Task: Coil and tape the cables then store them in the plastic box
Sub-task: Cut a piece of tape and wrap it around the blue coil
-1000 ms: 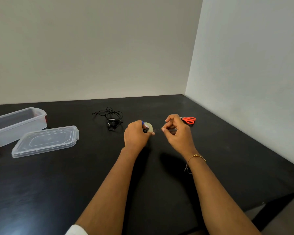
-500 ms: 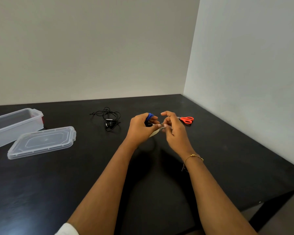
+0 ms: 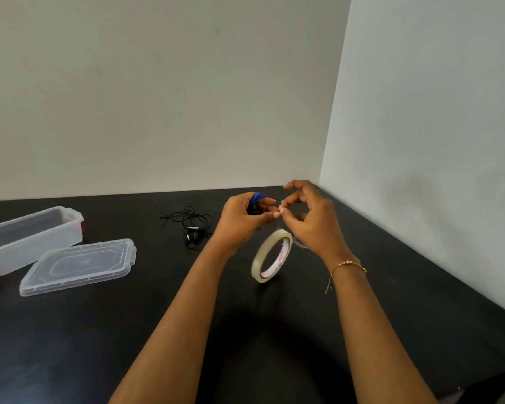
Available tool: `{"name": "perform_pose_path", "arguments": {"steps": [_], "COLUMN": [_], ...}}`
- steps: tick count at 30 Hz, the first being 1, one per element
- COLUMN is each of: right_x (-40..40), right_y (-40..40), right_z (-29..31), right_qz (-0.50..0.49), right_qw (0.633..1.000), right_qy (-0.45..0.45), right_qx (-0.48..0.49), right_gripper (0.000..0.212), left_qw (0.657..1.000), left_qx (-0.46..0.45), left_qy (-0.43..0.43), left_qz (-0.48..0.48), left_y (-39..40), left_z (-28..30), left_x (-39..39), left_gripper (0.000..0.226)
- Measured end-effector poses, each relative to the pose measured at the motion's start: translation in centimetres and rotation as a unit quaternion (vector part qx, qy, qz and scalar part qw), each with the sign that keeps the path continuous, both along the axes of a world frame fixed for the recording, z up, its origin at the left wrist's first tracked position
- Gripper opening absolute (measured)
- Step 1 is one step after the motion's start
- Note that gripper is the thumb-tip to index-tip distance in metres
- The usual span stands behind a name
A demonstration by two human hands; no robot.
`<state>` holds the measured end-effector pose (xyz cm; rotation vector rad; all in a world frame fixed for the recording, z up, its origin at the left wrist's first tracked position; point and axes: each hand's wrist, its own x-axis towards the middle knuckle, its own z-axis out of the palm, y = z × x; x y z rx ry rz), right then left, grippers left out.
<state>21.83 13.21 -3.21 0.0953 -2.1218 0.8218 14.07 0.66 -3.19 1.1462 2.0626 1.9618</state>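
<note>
left hand [image 3: 239, 217] fingers clamp blue cable coil [image 3: 257, 197]; right hand [image 3: 309, 217] fingers pinch tape end, tape roll [image 3: 271, 256] dangling mid-frame. advise: keep strip taut, wrap squarely.

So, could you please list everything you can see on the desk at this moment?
plastic box: one, clear, open, far left of the table.
lid: one, clear, flat on the table beside the box.
black cable: one, black, loose tangle, centre back.
blue cable: one, blue, coiled in the left hand.
tape roll: one, clear, on edge below the hands.
table: one, black.
bracelet: one, gold, right wrist.
left hand: closed on the blue cable.
right hand: fingers pinched beside the left thumb, seemingly on a tape strip.
</note>
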Motion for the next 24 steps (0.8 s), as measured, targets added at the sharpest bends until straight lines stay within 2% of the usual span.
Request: {"name": "perform_pose_path", "arguments": {"steps": [7,12,17,19,21,23,24], "right_x": [-1.1,-2.3,-3.7,-3.9,-4.3,-4.9,-5.2], "right_y": [0.5,-0.1,-0.5,-0.3,0.9,3.2,4.6], "right_z": [1.2,1.9,1.9,1.8,1.1,-0.7,-2.1], "right_qz": [-0.006,-0.025,-0.04,-0.018,-0.002,-0.064,-0.12], "right_qw": [0.997,0.991,0.988,0.993,0.998,0.997,0.993], "right_qy": [-0.041,-0.024,-0.002,0.006,0.033,0.029,-0.002], "right_qx": [0.066,0.129,0.147,0.118,0.048,0.0,-0.01], "right_gripper": [0.033,0.033,0.034,0.033,0.027,0.021,0.021], "left_qw": [0.999,0.999,0.998,0.998,0.997,0.995,0.995], "left_qx": [-0.031,0.001,0.026,0.023,0.011,-0.001,-0.005], "left_qy": [-0.018,-0.035,-0.014,-0.002,0.01,0.015,0.016], "left_qz": [-0.004,0.011,0.05,0.061,0.079,0.094,0.094], "left_y": [0.0,-0.3,-0.5,-0.5,-0.5,-0.5,-0.5], "left_z": [0.7,0.7,0.5,0.5,0.6,0.6,0.6], "left_x": [-1.8,-2.4,-2.9,-3.0,-3.0,-3.1,-3.0], "left_gripper": [0.017,0.015,0.013,0.013,0.014,0.013,0.013]}}
